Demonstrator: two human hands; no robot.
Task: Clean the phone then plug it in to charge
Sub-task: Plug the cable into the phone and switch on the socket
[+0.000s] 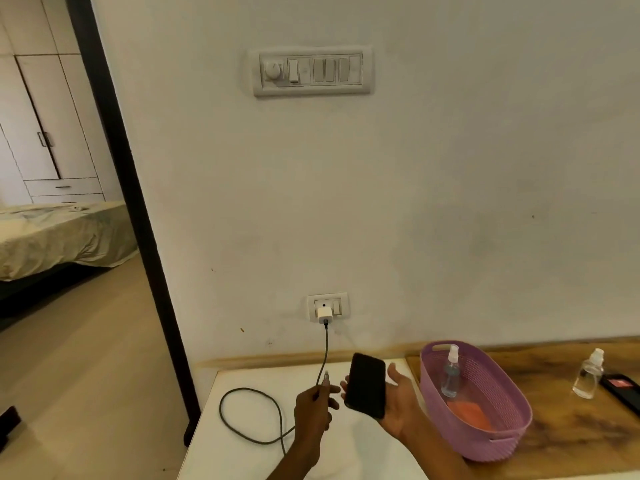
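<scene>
Your left hand (313, 410) pinches the cable plug (325, 379), tip up, just beside the phone (367, 384). Your right hand (398, 400) cradles that phone, fingers curled round its edge, above the white table (242, 455). The cable (228, 420) loops to the charger (325, 314).

The phone (367, 384) has a dark, smooth, glossy face. The cable (242, 420) looks matt grey. The charger (325, 314) is smooth white plastic. The basket (512, 420) is purple plastic moulded in a woven pattern. The tabletop (249, 455) is matt white, and the counter (571, 427) is polished grained wood.
</scene>
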